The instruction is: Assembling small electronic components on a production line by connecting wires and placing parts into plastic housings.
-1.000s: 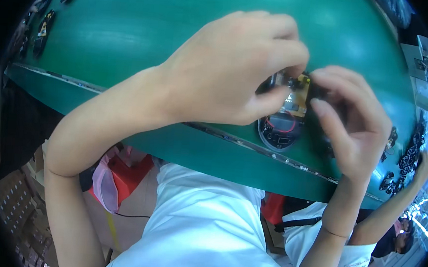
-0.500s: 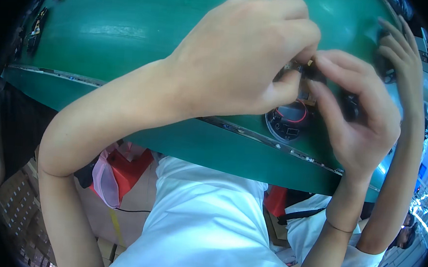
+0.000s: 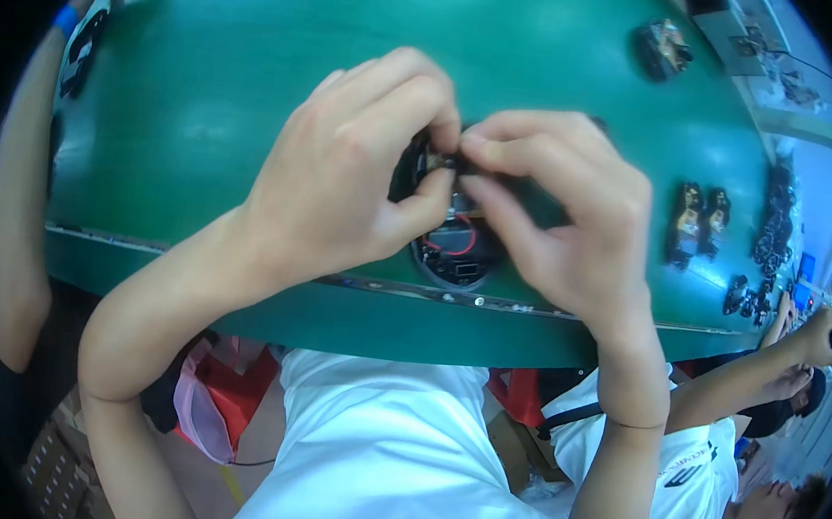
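Observation:
A black, rounded electronic device point(image 3: 456, 268) with a loop of red wire lies near the table's front edge. Over its far part, my left hand point(image 3: 350, 163) is closed, thumb and forefinger pinched at some small part inside the housing. From the other side my right hand point(image 3: 578, 218) pinches with thumb and forefinger, its tips nearly touching the left ones. What either hand holds is hidden by the fingers. The far end of the device is mostly covered by my hands.
The green table point(image 3: 227, 63) has a metal-trimmed front edge. Two dark assemblies point(image 3: 688, 226) lie to the right, another assembly point(image 3: 664, 50) farther back, and black parts point(image 3: 776, 222) at the far right. A co-worker's arm point(image 3: 21, 184) reaches in at left; another person point(image 3: 710, 473) sits at right.
The view has swung to the right, so my hands and the device appear farther left. Both hands stay pinched over the device. The right co-worker's hand has drawn back from the table.

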The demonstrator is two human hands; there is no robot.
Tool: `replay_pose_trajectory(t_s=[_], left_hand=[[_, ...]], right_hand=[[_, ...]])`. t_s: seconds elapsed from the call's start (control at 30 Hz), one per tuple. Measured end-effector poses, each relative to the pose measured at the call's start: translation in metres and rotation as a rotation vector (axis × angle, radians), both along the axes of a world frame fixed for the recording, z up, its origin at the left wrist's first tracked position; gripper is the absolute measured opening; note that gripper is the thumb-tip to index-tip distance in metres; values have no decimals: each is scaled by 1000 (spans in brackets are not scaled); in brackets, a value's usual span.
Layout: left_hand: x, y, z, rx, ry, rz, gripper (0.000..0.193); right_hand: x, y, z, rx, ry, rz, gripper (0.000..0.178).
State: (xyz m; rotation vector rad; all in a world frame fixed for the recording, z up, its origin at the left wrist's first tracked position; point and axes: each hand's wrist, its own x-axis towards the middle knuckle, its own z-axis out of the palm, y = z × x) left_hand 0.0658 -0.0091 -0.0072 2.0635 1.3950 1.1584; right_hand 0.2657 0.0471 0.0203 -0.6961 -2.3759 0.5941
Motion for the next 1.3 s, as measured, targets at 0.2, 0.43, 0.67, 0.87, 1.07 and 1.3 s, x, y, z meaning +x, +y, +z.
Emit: replay_pose_trajectory(t_s=[0.2, 0.43, 0.67, 0.87, 1.07, 1.3], left_hand=[[8, 3, 5, 10, 73, 29, 24], [2, 2, -2, -2, 34, 21, 23], [-1, -2, -8, 15, 42, 8, 22], [-2, 0, -9, 10, -1, -23, 21], [-4, 5, -8, -81, -7, -73, 19], [-4, 10, -12, -42, -54, -113, 19]], right_hand=[[9, 3, -2, -12, 60, 5, 21], [2, 3, 4, 55, -38, 49, 18], [2, 3, 10, 19, -121, 47, 19], [2, 4, 10, 41, -130, 66, 20], [6, 5, 5, 118, -117, 80, 22], [15, 10, 9, -72, -3, 114, 26]])
